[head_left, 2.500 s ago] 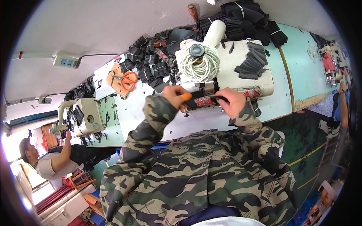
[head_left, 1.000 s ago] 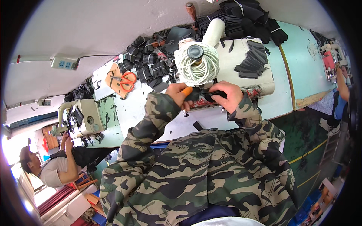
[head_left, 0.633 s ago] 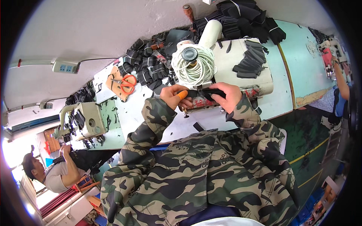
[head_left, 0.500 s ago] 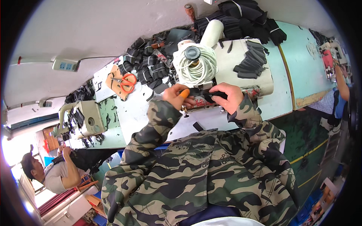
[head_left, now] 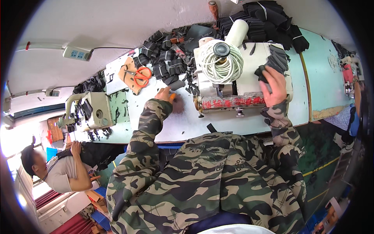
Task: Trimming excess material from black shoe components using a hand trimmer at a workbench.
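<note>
My left hand (head_left: 164, 95) rests on the pale table (head_left: 187, 121), left of the white sewing machine (head_left: 241, 84). It grips a small orange-handled tool (head_left: 172, 96) and lies just below a dark grey piece (head_left: 177, 85). My right hand (head_left: 272, 81) is up on the machine's top at its right end. Its fingers close on a black fabric piece (head_left: 260, 73) at the edge of a stack of black pieces (head_left: 277, 59). A coil of white cord (head_left: 222, 64) sits on the machine between my hands.
Bundles of black pieces (head_left: 167, 64) crowd the table's far side, with orange-handled scissors (head_left: 141, 76) on a brown board. A second sewing machine (head_left: 95, 111) stands at the left, where a seated person (head_left: 58, 171) works. A power strip (head_left: 76, 53) hangs on the wall.
My hands, earlier together at the machine's front, have parted. The left went left onto the table; the right went up and right onto the stack of black pieces.
</note>
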Demonstrator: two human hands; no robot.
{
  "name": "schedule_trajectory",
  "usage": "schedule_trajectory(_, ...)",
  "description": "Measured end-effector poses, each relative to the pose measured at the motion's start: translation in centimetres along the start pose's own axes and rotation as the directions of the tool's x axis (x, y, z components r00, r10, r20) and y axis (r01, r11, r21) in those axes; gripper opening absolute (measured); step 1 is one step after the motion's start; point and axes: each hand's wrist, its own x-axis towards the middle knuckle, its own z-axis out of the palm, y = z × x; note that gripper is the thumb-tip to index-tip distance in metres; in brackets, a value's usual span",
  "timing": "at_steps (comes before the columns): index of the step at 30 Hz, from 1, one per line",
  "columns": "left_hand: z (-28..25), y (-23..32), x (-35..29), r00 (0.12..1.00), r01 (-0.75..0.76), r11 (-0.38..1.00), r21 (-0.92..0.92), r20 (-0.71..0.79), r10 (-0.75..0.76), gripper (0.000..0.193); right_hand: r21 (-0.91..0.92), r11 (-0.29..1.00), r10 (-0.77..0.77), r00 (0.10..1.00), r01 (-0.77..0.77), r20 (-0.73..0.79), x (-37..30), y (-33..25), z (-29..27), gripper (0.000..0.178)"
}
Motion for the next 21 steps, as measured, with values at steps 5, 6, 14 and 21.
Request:
schedule_trajectory(5,0.9,2.1,1.1,1.0,0.002,1.0,0.02,0.017,-0.003,0.031,-0.127,0.99,-0.056,0.998,0.058,0.017,-2.0,0.8,0.8,0.028)
schedule_trajectory(6,1.4,0.9,1.5,0.999,0.013,1.0,0.012,0.048,-0.013,0.033,-0.12,0.991,-0.065,0.998,0.064,-0.009,-1.9,0.6,1.1,0.027)
schedule_trajectory(14,-0.4,1.4,1.2,0.994,-0.027,0.99,0.142,0.112,0.012,0.024,-0.076,0.997,-0.023,0.99,0.013,-0.137,-2.3,0.1,0.4,0.028)
schedule_trajectory(21,-7.0,5.9,-1.4,0.729,0.149,0.716,-0.682,0.565,0.387,0.01,0.572,0.51,0.475,0.765,-0.642,0.435,-3.4,-7.5,-0.5,0.03)
